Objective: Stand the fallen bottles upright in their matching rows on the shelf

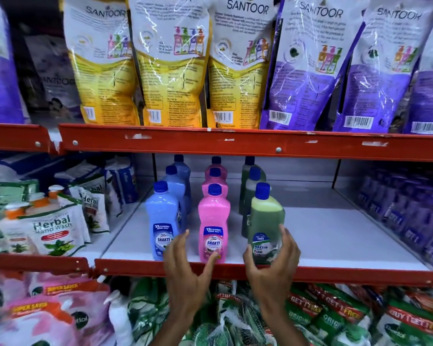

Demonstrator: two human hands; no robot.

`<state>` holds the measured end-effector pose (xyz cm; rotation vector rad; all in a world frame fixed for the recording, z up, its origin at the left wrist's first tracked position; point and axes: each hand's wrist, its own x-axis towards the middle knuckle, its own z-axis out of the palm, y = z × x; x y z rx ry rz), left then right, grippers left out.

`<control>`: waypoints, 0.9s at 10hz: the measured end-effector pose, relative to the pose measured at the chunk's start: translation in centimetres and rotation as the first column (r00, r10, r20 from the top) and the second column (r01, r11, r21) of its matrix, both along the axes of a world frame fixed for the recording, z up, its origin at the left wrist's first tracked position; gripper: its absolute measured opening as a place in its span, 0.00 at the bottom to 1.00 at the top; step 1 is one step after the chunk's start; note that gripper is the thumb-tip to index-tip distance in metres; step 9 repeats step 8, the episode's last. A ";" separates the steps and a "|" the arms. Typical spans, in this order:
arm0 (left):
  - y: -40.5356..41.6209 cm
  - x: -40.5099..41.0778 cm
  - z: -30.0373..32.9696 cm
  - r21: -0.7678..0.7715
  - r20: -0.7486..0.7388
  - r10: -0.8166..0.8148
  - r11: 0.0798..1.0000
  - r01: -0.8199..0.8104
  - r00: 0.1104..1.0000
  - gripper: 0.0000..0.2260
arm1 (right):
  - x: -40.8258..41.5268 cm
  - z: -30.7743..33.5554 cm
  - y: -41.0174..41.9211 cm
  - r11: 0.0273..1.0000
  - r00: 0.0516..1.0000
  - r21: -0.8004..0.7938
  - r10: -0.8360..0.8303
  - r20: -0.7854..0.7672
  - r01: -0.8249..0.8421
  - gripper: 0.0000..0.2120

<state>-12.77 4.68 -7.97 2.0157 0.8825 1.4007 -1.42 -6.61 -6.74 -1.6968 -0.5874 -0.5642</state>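
Three rows of blue-capped bottles stand on the white middle shelf [323,233]: blue, pink and green. The front green bottle [266,218] stands upright at the shelf's front edge, and my right hand [275,260] is wrapped around its lower part. My left hand [185,265] is spread open between the front blue bottle [162,221] and the front pink bottle [214,221], with its thumb touching the pink bottle's base. Behind each front bottle stand more of the same colour. No bottle is lying down in view.
Yellow and purple Santoor refill pouches [170,61] fill the shelf above. Herbal hand wash pouches [53,228] crowd the left of the middle shelf, purple packs [415,216] the right. A red shelf rail [235,269] runs along the front. Pouches and netted packs lie below.
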 end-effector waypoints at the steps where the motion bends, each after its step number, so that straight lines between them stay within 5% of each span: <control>1: 2.1 -2.1 0.0 0.096 0.125 0.189 0.975 -0.201 0.974 0.34 | -3.6 -0.3 2.1 0.994 0.989 -0.069 0.093 0.118 -0.085 0.35; 3: 6.7 -2.2 0.8 -0.116 0.001 0.090 0.989 -0.089 0.996 0.48 | -4.7 -0.1 8.6 0.948 0.947 -0.212 0.179 -0.266 -0.239 0.54; 5: 7.6 -2.4 0.4 -0.132 0.018 0.049 0.990 -0.047 0.999 0.44 | -4.1 -0.7 9.8 0.964 0.959 -0.194 0.130 -0.251 -0.182 0.45; 7: 7.5 -2.8 0.6 -0.120 -0.012 0.019 0.993 -0.020 1.000 0.46 | -4.2 -0.5 9.6 0.956 0.955 -0.209 0.147 -0.259 -0.204 0.49; 8: 6.4 -3.5 1.3 0.056 -0.052 0.150 0.988 -0.147 0.987 0.49 | -5.0 0.6 7.9 0.972 0.986 -0.204 0.091 -0.138 -0.118 0.53; 9: 6.4 -3.5 1.3 0.056 -0.052 0.150 0.988 -0.147 0.987 0.49 | -5.0 0.6 7.9 0.972 0.986 -0.204 0.091 -0.138 -0.118 0.53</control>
